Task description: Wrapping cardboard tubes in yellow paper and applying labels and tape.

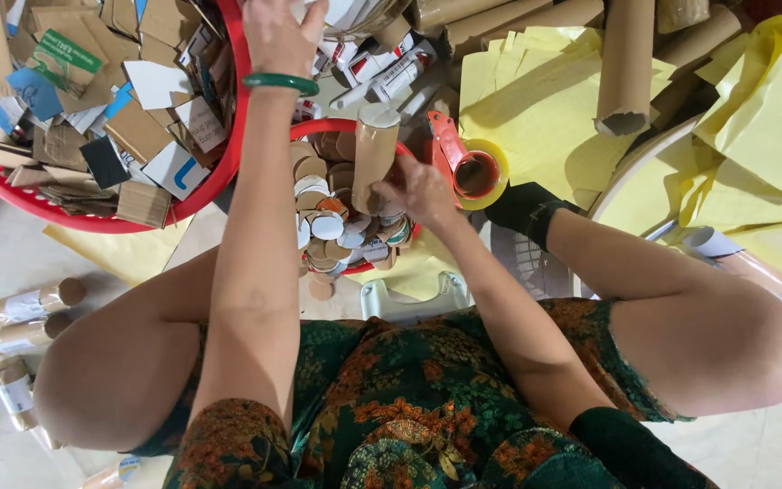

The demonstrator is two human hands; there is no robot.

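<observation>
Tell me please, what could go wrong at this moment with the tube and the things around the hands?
1. The right hand holds the cardboard tube upright over the small red basket of round discs; a loose grip might drop it and scatter discs.
2. The left hand reaches far over the large red basket of cardboard scraps; the forearm might tip its rim.
3. The tape dispenser lies close beside the right hand and might get knocked.

2 red baskets (228, 163), 1 tape dispenser (463, 163), 3 finished tubes (24, 303) on the floor, 2 hands (423, 186)
</observation>
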